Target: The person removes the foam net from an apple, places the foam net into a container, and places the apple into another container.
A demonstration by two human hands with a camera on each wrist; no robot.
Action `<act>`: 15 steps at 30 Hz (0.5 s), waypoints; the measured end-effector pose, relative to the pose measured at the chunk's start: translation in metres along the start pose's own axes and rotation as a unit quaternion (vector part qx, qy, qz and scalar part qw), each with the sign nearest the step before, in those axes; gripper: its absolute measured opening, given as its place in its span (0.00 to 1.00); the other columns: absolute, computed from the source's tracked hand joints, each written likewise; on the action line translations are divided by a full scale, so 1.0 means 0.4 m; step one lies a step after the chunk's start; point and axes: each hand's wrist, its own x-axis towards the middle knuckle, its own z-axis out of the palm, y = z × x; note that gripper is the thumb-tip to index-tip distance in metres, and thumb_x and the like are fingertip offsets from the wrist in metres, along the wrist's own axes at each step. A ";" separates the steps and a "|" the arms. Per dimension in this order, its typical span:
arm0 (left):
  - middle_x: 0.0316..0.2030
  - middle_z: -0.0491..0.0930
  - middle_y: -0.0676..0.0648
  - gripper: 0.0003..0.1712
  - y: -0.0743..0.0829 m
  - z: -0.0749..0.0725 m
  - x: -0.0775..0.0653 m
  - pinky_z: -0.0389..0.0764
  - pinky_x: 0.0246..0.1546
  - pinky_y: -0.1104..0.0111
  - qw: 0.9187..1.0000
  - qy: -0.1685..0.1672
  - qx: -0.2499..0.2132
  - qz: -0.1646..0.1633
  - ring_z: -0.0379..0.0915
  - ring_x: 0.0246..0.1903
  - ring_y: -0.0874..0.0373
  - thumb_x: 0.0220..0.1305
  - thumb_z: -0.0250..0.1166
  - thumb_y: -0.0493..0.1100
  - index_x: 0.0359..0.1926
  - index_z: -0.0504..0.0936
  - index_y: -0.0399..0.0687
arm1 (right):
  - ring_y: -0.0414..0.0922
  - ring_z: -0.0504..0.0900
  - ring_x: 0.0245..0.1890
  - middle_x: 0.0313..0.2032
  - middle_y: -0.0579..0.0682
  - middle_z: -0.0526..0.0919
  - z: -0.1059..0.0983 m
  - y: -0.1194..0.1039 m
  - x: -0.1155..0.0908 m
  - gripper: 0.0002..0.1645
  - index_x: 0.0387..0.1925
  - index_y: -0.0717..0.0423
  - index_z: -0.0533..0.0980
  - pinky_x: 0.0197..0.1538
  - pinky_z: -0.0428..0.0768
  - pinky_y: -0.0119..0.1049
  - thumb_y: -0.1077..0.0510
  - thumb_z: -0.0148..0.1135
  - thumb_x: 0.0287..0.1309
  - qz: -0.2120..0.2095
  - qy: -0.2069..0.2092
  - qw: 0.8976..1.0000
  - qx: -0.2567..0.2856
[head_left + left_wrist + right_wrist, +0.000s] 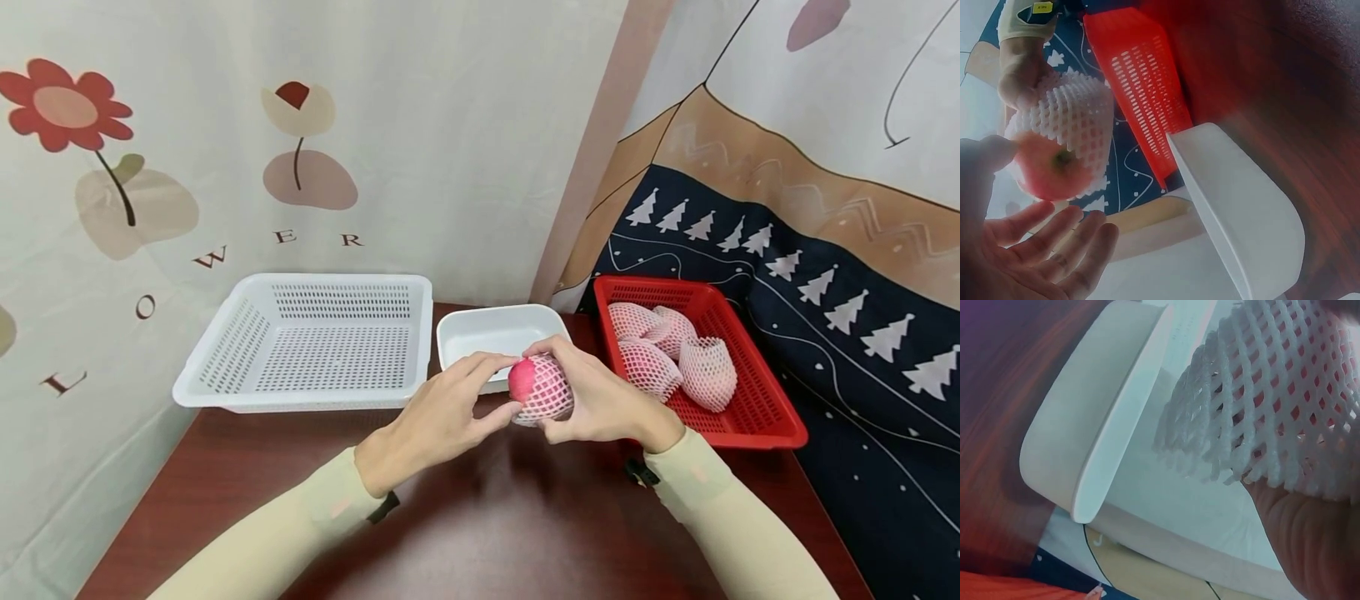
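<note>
An apple in a white foam net is held up above the table, its bare red end facing left. My right hand grips the netted side, thumb below and fingers above. On the other side my left hand has its thumb and index fingertips right at the bare end, fingers spread and only loosely bent. In the left wrist view the apple's stem hollow faces my left palm, and the net covers the far part. The right wrist view shows the net close up.
Several netted fruits lie in a red basket on the right. A small white tray stands behind my hands. To the left sits a white perforated basket. Printed curtains hang behind the table.
</note>
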 end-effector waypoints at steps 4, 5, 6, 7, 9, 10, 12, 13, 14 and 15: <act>0.67 0.87 0.53 0.34 0.002 0.001 -0.001 0.92 0.65 0.61 1.000 -0.001 -0.001 -0.001 0.89 0.65 0.57 0.76 0.81 0.54 0.76 0.83 0.51 | 0.40 0.87 0.55 0.62 0.48 0.85 0.007 -0.003 0.001 0.53 0.75 0.53 0.69 0.58 0.94 0.36 0.55 0.86 0.48 -0.005 0.005 1.000 0.000; 0.67 0.87 0.53 0.35 0.002 0.000 -0.001 0.91 0.65 0.61 1.000 -0.002 -0.002 -0.002 0.89 0.65 0.58 0.76 0.81 0.54 0.77 0.83 0.51 | 0.40 0.87 0.56 0.62 0.48 0.85 0.009 -0.003 0.002 0.53 0.75 0.53 0.69 0.58 0.94 0.37 0.55 0.86 0.49 -0.007 0.007 1.000 0.000; 0.67 0.87 0.53 0.35 0.003 0.000 -0.002 0.91 0.66 0.61 1.000 -0.003 -0.006 -0.004 0.88 0.65 0.58 0.76 0.81 0.54 0.77 0.82 0.51 | 0.40 0.87 0.56 0.62 0.48 0.85 0.010 -0.004 0.002 0.54 0.75 0.53 0.69 0.58 0.94 0.37 0.55 0.86 0.49 -0.010 0.008 1.000 0.000; 0.67 0.87 0.52 0.36 0.003 0.001 -0.002 0.91 0.66 0.60 1.000 -0.002 -0.010 -0.005 0.88 0.65 0.57 0.76 0.81 0.54 0.77 0.82 0.51 | 0.40 0.87 0.56 0.62 0.49 0.85 0.012 -0.004 0.002 0.54 0.75 0.53 0.69 0.59 0.94 0.37 0.55 0.86 0.49 -0.012 0.010 1.000 -0.001; 0.67 0.86 0.52 0.37 0.004 0.000 -0.002 0.90 0.67 0.60 1.000 0.000 -0.019 -0.005 0.88 0.66 0.56 0.74 0.83 0.53 0.77 0.82 0.50 | 0.40 0.87 0.56 0.62 0.49 0.85 0.014 -0.005 0.004 0.54 0.76 0.54 0.69 0.59 0.94 0.37 0.55 0.86 0.49 -0.016 0.015 1.000 -0.004; 0.67 0.86 0.51 0.37 0.003 0.000 -0.003 0.90 0.67 0.60 1.000 0.002 -0.023 -0.004 0.88 0.66 0.56 0.73 0.83 0.53 0.77 0.82 0.49 | 0.40 0.87 0.56 0.63 0.49 0.85 0.016 -0.005 0.004 0.54 0.76 0.54 0.69 0.59 0.94 0.37 0.54 0.86 0.50 -0.018 0.017 1.000 -0.006; 0.67 0.86 0.50 0.38 0.003 -0.001 -0.004 0.90 0.67 0.60 1.000 0.005 -0.030 -0.002 0.88 0.65 0.56 0.71 0.84 0.51 0.76 0.81 0.48 | 0.40 0.87 0.57 0.63 0.49 0.84 0.019 -0.005 0.006 0.54 0.76 0.54 0.69 0.60 0.94 0.37 0.54 0.86 0.50 -0.018 0.019 1.000 -0.008; 0.67 0.86 0.50 0.38 0.003 -0.002 -0.004 0.90 0.67 0.61 0.999 0.006 -0.033 0.000 0.87 0.65 0.56 0.71 0.85 0.51 0.76 0.81 0.47 | 0.40 0.87 0.57 0.63 0.49 0.84 0.021 -0.006 0.006 0.54 0.76 0.53 0.69 0.60 0.94 0.37 0.54 0.86 0.50 -0.018 0.020 1.000 -0.010; 0.67 0.86 0.49 0.38 0.003 -0.002 -0.004 0.90 0.67 0.61 0.999 0.006 -0.037 0.001 0.87 0.65 0.56 0.70 0.85 0.50 0.76 0.81 0.47 | 0.40 0.87 0.57 0.64 0.49 0.84 0.022 -0.006 0.006 0.55 0.76 0.53 0.69 0.60 0.94 0.37 0.54 0.86 0.49 -0.018 0.021 1.000 -0.011; 0.67 0.85 0.49 0.39 0.002 -0.002 -0.004 0.90 0.67 0.61 0.999 0.006 -0.041 0.003 0.87 0.65 0.55 0.70 0.85 0.50 0.76 0.81 0.47 | 0.40 0.87 0.58 0.64 0.48 0.84 0.024 -0.007 0.006 0.55 0.76 0.53 0.69 0.60 0.94 0.37 0.54 0.87 0.49 -0.018 0.022 1.000 -0.012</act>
